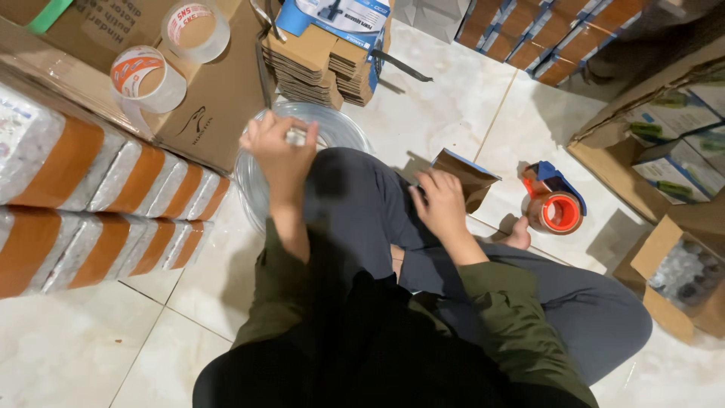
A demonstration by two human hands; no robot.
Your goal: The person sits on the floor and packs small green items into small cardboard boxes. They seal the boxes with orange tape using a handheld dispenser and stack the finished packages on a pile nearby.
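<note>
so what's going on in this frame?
A person sits cross-legged on a tiled floor among cardboard boxes. The left hand pinches a small pale object, too small to identify, above a coil of clear tubing. The right hand holds a small open brown carton near the knee. A tape dispenser sits on the floor to the right, and two tape rolls rest on a box at upper left.
</note>
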